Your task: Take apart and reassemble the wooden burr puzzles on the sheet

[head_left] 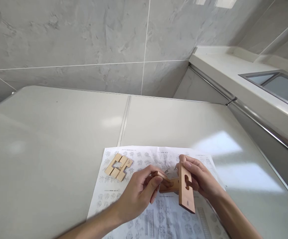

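My left hand (140,191) is closed, thumb against fingers, on the left end of a reddish-brown wooden puzzle piece (167,188). Its grip hides part of that end. My right hand (204,177) pinches a flat wooden puzzle plank (187,199) near the top. A keyhole-like slot runs through the plank, with a bit of wood showing in it. The left piece reaches behind the plank; whether the two are joined I cannot tell. Both hands are above a printed paper sheet (114,196). To their left, several pale wooden puzzle pieces (122,159) lie flat, forming a frame with a gap in the middle.
The paper lies on a glossy white table (59,139) with a seam down its surface. Behind stands a grey tiled wall (84,33). At the right a white counter (220,66) with a sink (280,88) rises above the table.
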`<action>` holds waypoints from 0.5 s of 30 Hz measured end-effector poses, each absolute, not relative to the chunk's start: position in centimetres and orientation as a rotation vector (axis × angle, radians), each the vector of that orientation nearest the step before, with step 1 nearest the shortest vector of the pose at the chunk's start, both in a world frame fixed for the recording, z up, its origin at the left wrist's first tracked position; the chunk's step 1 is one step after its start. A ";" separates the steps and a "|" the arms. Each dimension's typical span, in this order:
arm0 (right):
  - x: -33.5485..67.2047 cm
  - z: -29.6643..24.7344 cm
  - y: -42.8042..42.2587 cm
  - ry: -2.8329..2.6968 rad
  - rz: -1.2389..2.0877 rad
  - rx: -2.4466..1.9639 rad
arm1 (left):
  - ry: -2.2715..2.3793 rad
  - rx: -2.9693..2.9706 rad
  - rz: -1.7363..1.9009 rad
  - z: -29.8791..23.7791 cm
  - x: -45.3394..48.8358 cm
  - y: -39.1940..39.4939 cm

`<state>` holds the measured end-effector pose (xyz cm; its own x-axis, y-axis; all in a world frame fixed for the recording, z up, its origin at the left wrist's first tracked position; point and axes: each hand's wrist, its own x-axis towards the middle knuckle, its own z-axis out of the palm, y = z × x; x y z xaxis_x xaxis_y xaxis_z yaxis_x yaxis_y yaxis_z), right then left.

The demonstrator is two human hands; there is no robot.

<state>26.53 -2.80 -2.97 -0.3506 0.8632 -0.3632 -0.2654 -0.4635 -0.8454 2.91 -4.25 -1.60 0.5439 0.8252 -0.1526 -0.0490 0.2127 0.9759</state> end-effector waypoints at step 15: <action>27.1 -3.4 -2.8 -1.060 1.878 -1.090 | 0.844 1.176 0.719 -1.5 2.9 -4.3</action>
<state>27.06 -2.80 -3.43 -0.3928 0.8615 -0.3217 -0.1697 -0.4117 -0.8954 2.94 -4.30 -1.50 0.5078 0.8417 -0.1834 -0.0472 0.2397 0.9697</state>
